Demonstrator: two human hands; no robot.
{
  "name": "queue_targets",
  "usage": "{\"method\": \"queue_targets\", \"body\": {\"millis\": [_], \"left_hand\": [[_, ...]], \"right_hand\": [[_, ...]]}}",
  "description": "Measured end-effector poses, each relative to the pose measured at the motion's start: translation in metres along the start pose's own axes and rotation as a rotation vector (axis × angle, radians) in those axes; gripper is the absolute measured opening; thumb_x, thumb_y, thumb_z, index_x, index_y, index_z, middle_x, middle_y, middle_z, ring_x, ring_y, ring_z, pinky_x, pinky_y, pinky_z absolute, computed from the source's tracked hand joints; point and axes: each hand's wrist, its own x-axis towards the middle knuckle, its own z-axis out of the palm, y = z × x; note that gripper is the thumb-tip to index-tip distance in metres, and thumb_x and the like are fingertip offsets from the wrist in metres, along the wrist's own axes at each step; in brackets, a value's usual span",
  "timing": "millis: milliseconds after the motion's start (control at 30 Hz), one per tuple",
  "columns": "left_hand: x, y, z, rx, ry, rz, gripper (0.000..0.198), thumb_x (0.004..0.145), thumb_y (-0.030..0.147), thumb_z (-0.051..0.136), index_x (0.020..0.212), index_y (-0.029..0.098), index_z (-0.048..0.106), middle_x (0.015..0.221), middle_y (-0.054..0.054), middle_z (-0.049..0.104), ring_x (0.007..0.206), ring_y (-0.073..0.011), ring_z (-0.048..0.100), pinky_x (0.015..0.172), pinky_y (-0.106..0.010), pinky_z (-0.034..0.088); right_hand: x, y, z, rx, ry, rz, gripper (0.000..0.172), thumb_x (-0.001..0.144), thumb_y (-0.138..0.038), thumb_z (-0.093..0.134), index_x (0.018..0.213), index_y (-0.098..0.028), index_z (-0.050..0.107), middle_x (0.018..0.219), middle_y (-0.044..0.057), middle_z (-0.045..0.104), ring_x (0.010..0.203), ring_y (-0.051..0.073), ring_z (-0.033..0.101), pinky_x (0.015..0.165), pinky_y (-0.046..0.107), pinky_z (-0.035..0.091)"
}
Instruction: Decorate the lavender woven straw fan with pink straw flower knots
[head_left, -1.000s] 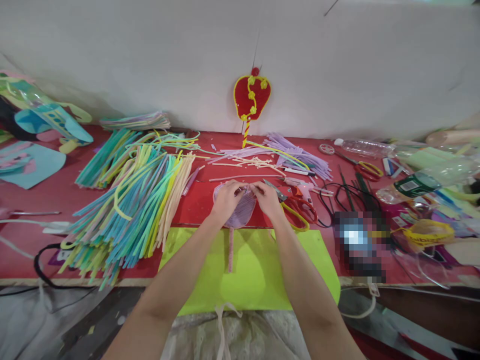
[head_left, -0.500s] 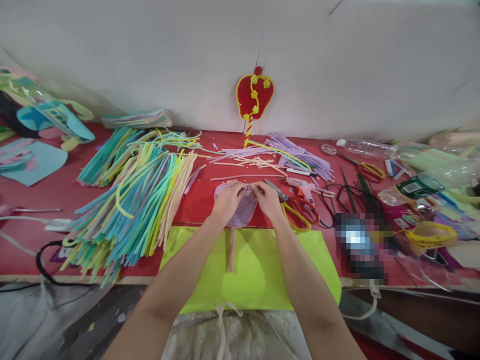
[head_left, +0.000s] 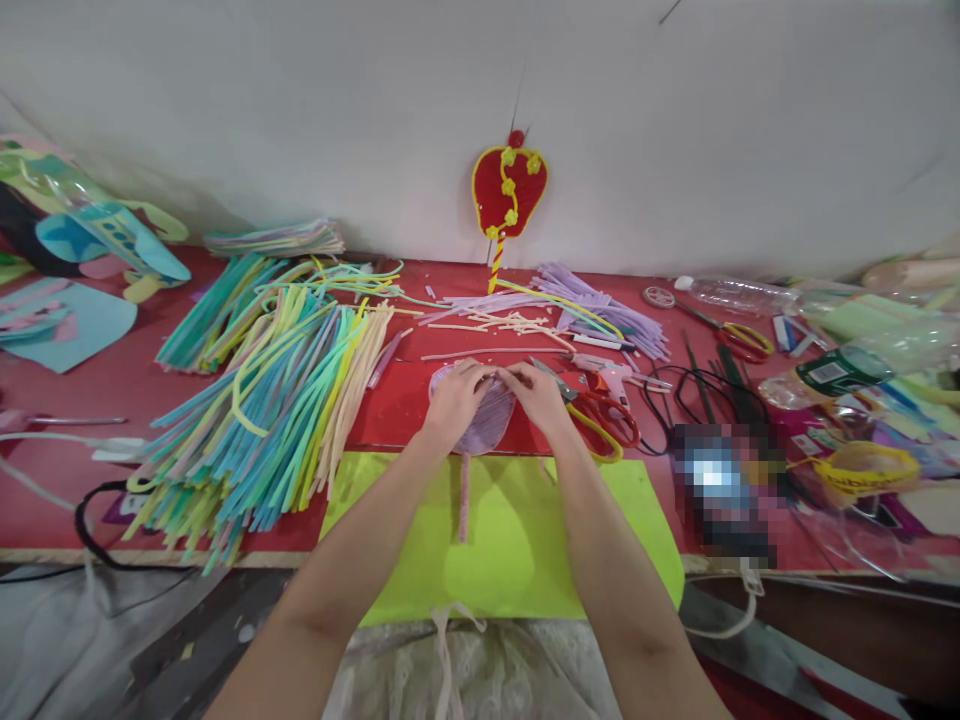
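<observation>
A small purple fan [head_left: 486,425] with a pink handle lies on the red table [head_left: 112,390], its handle reaching down over a lime green sheet [head_left: 517,540]. My left hand [head_left: 454,398] rests on the fan's left half with its fingers curled and pinched at the upper edge. My right hand [head_left: 538,395] meets it from the right, fingers pinched together on the same upper edge. What sits between the fingertips is too small to name.
A big pile of coloured pipe cleaners [head_left: 277,400] lies left of my hands. Red-handled scissors [head_left: 600,415] and a glue gun [head_left: 611,375] lie right of them. A red and yellow fan [head_left: 508,190] leans on the wall. Purple strips [head_left: 600,310], bottles and bags crowd the right.
My hands have stayed on the fan's upper edge; the right fingers have crept slightly left toward the left hand. The view has barely shifted.
</observation>
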Motion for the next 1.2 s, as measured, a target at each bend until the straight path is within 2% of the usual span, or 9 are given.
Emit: {"method": "queue_targets", "body": {"millis": [167, 333, 433, 533, 700, 867, 933, 1067, 1200], "left_hand": [[0.003, 0.0, 0.0, -0.174, 0.014, -0.053, 0.016, 0.079, 0.015, 0.058, 0.093, 0.02, 0.065, 0.091, -0.003, 0.066, 0.083, -0.0122, 0.062, 0.08, -0.025, 0.049], [0.004, -0.002, 0.001, -0.352, -0.008, -0.173, 0.025, 0.075, 0.019, 0.062, 0.1, 0.02, 0.063, 0.091, -0.003, 0.069, 0.079, -0.0115, 0.064, 0.076, -0.024, 0.051], [0.005, -0.006, 0.001, -0.337, 0.015, -0.224, 0.015, 0.076, 0.019, 0.061, 0.09, 0.021, 0.066, 0.09, -0.002, 0.07, 0.083, -0.0135, 0.064, 0.081, -0.027, 0.05], [0.007, -0.011, 0.002, -0.416, 0.041, -0.313, 0.009, 0.075, 0.021, 0.061, 0.082, 0.019, 0.067, 0.083, -0.003, 0.07, 0.074, -0.0135, 0.064, 0.076, -0.026, 0.05], [0.009, -0.012, 0.006, -0.726, 0.067, -0.508, 0.012, 0.072, 0.025, 0.063, 0.076, 0.014, 0.064, 0.061, 0.001, 0.064, 0.055, -0.0094, 0.059, 0.061, -0.021, 0.049], [0.005, -0.001, 0.015, -1.162, 0.215, -0.641, 0.011, 0.073, 0.024, 0.064, 0.075, 0.014, 0.062, 0.068, 0.002, 0.064, 0.062, -0.0072, 0.06, 0.073, -0.023, 0.051], [0.005, 0.002, 0.018, -1.273, 0.226, -0.688, 0.011, 0.07, 0.021, 0.067, 0.077, 0.014, 0.063, 0.073, 0.001, 0.066, 0.069, -0.0078, 0.063, 0.079, -0.024, 0.051], [0.004, 0.003, 0.02, -1.297, 0.219, -0.738, 0.014, 0.069, 0.022, 0.069, 0.079, 0.013, 0.065, 0.076, -0.002, 0.068, 0.075, -0.01, 0.065, 0.082, -0.026, 0.051], [0.002, 0.005, 0.017, -1.079, 0.305, -0.755, 0.012, 0.07, 0.027, 0.067, 0.071, 0.014, 0.066, 0.069, 0.0, 0.068, 0.062, -0.01, 0.063, 0.07, -0.025, 0.052]], "right_hand": [[0.0, 0.002, -0.002, 0.06, -0.026, 0.01, 0.032, 0.077, -0.049, 0.055, 0.078, -0.019, 0.064, 0.071, 0.002, 0.065, 0.067, 0.015, 0.058, 0.068, 0.029, 0.045], [0.001, 0.003, -0.004, 0.124, 0.009, 0.018, 0.031, 0.078, -0.047, 0.055, 0.078, -0.018, 0.063, 0.071, 0.001, 0.064, 0.068, 0.014, 0.058, 0.068, 0.028, 0.045], [0.001, 0.003, -0.004, 0.141, 0.024, 0.028, 0.032, 0.077, -0.049, 0.055, 0.076, -0.018, 0.063, 0.07, 0.001, 0.063, 0.068, 0.014, 0.057, 0.069, 0.028, 0.045], [0.0, 0.002, -0.003, 0.165, 0.026, 0.042, 0.033, 0.077, -0.05, 0.054, 0.076, -0.018, 0.062, 0.07, 0.002, 0.063, 0.067, 0.013, 0.056, 0.068, 0.027, 0.045], [-0.001, -0.004, 0.003, 0.193, 0.065, 0.001, 0.029, 0.078, -0.046, 0.055, 0.078, -0.019, 0.062, 0.072, 0.001, 0.063, 0.069, 0.014, 0.057, 0.07, 0.028, 0.046], [-0.006, -0.014, 0.013, 0.216, 0.17, -0.037, 0.025, 0.079, -0.043, 0.055, 0.08, -0.019, 0.062, 0.076, 0.002, 0.064, 0.072, 0.015, 0.058, 0.073, 0.03, 0.047], [-0.007, -0.017, 0.016, 0.194, 0.213, -0.031, 0.026, 0.08, -0.044, 0.053, 0.083, -0.019, 0.062, 0.078, 0.003, 0.066, 0.073, 0.016, 0.059, 0.074, 0.031, 0.048], [-0.009, -0.018, 0.019, 0.154, 0.239, -0.06, 0.025, 0.081, -0.042, 0.052, 0.083, -0.019, 0.062, 0.081, 0.004, 0.066, 0.076, 0.017, 0.061, 0.075, 0.031, 0.048], [-0.01, -0.018, 0.02, 0.089, 0.238, -0.114, 0.022, 0.083, -0.039, 0.052, 0.083, -0.019, 0.062, 0.082, 0.004, 0.066, 0.077, 0.016, 0.061, 0.076, 0.03, 0.048]]}}
